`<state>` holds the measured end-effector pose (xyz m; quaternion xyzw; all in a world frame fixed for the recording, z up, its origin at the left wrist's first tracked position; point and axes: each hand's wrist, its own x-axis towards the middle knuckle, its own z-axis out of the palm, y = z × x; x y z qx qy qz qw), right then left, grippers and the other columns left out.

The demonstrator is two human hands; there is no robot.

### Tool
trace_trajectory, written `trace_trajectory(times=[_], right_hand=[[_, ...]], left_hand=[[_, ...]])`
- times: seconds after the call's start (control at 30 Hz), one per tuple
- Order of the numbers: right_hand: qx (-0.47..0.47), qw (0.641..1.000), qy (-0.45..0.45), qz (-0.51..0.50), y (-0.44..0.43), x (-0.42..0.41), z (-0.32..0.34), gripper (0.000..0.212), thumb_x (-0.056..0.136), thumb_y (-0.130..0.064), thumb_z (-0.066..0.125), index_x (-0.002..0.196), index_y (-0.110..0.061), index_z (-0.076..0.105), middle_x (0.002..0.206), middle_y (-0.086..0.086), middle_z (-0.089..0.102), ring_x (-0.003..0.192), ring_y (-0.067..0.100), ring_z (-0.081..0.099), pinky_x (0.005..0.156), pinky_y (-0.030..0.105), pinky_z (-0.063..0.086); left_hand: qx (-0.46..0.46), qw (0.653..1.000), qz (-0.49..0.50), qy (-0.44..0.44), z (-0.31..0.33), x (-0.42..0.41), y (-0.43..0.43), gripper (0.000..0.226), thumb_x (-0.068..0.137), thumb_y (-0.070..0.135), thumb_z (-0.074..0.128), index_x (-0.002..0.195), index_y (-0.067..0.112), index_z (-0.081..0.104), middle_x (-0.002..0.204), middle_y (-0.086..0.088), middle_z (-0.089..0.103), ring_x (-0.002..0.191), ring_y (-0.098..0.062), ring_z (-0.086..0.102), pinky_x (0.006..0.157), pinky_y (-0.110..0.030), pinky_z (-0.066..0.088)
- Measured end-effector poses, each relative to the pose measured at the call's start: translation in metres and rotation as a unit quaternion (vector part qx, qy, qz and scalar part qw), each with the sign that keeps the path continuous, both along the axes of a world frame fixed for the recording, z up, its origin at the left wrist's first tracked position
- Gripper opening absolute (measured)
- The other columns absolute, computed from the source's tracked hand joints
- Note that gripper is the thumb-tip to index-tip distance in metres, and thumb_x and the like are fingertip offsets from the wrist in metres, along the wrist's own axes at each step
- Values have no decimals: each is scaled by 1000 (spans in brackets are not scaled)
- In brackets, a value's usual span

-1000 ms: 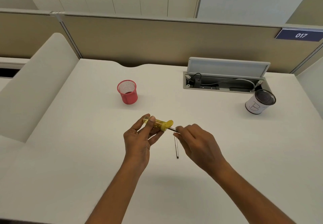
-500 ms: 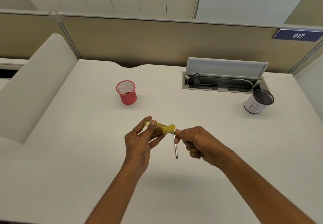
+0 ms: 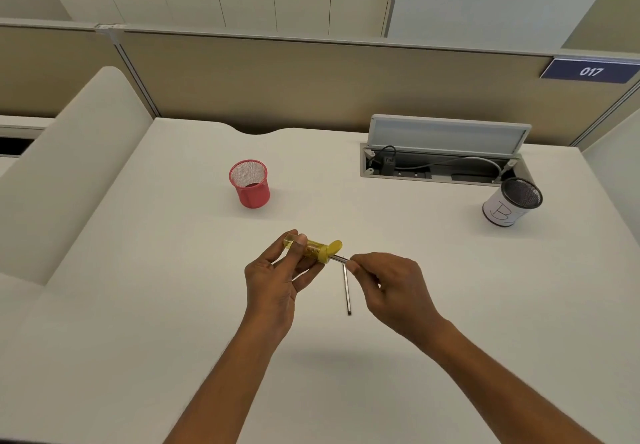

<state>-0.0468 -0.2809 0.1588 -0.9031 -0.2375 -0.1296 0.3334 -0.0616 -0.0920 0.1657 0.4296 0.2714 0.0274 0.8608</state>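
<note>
Left hand (image 3: 273, 280): holds a small yellow see-through vial (image 3: 310, 246), thumb on top, fingers beneath. The vial is lifted off the desk (image 3: 138, 270) and roughly level, on the near side of the red mesh cup (image 3: 250, 183) and a little to its right. Its hinged cap (image 3: 334, 246) is flipped open at the right end. There are small contents inside; I cannot tell what they are.

Right hand (image 3: 391, 287): thumb and forefinger pinch a thin metal rod (image 3: 340, 258), the other fingers curled in. The rod tip is at the vial's open mouth; how far in it goes cannot be read.

A second metal rod (image 3: 347, 291) lies flat on the desk just beneath the two hands, its length running toward the person.

Room to move: a broad stretch of white desktop separates the hands from the red mesh cup, well apart. Far right of that cup, a paper-wrapped mesh cup marked "B" (image 3: 509, 202) stands just beside the right corner of the open cable tray (image 3: 440, 169), whose lid (image 3: 446, 135) is raised.

Edges: behind the red mesh cup the desk's back edge dips in a curved notch against the beige partition (image 3: 311, 79). Left of it the desk ends at a rounded white side panel (image 3: 69, 152).
</note>
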Motion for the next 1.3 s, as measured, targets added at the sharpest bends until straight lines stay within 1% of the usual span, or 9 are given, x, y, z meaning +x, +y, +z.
trace_trajectory(times=[0.1, 0.2, 0.3, 0.5, 0.63, 0.77, 1.0, 1.23, 1.3], right_hand=[[156, 952, 260, -28, 7, 2, 13, 34, 100, -28, 63, 69, -16, 70, 46, -8, 30, 44, 10, 25, 48, 22, 23], [261, 815, 515, -53, 1, 11, 29, 40, 99, -33, 64, 67, -10, 67, 54, -1, 20, 49, 17, 15, 51, 27, 15], [266, 766, 584, -44, -4, 16, 34, 39, 100, -36, 62, 74, -7, 68, 57, 0, 18, 53, 17, 15, 52, 31, 16], [84, 984, 154, -43, 5, 9, 15, 31, 94, -51, 64, 104, -24, 73, 64, -12, 51, 58, 8, 46, 55, 20, 36], [-164, 978, -127, -9, -4, 11, 4, 28, 99, -37, 63, 113, -13, 70, 78, -2, 61, 67, 19, 56, 47, 31, 44], [-165, 968, -189, 17, -7, 12, -1, 17, 100, -25, 63, 97, -11, 72, 66, -1, 52, 57, 20, 44, 43, 33, 34], [101, 979, 176, -8, 7, 15, 13, 25, 99, -28, 64, 79, -17, 75, 51, -10, 42, 49, 10, 35, 49, 26, 30], [234, 786, 571, -44, 4, 23, 36, 36, 97, -36, 66, 75, -8, 73, 55, 2, 22, 51, 18, 16, 48, 26, 17], [218, 793, 567, -32, 3, 22, 34, 38, 98, -40, 64, 76, -10, 74, 57, 3, 24, 53, 18, 18, 50, 27, 18]], left_hand=[[13, 1000, -4, -9, 1, 1, 2, 31, 89, 9, 75, 119, 2, 71, 98, -24, 78, 91, -39, 79, 84, -46, 65], [27, 999, -13, -19, 3, 2, 1, 38, 86, 10, 77, 122, 4, 71, 100, -26, 78, 94, -41, 78, 81, -44, 65], [26, 999, -13, -16, 4, 2, -2, 40, 84, 12, 79, 122, 4, 71, 100, -26, 78, 95, -42, 78, 80, -43, 65], [7, 1000, 6, 0, 2, 6, -4, 32, 90, 7, 75, 121, 2, 71, 98, -22, 79, 91, -38, 79, 77, -42, 65], [-11, 1000, 19, 8, 3, 9, -3, 32, 90, 7, 76, 120, 1, 71, 102, -25, 78, 91, -39, 79, 77, -41, 65], [-15, 1000, 14, 13, 2, 8, -4, 32, 88, 8, 77, 119, 1, 72, 103, -26, 77, 92, -40, 78, 76, -41, 65], [-17, 1000, 7, 5, -2, 3, 0, 40, 81, 14, 78, 119, 2, 72, 100, -24, 78, 95, -40, 78, 77, -40, 65], [3, 1000, -6, -6, 1, 3, 1, 40, 80, 15, 78, 118, 4, 72, 97, -23, 79, 89, -36, 79, 75, -39, 65], [10, 1000, -10, -4, 0, 3, 1, 39, 81, 15, 78, 119, 4, 72, 97, -22, 79, 91, -37, 79, 75, -39, 65]])
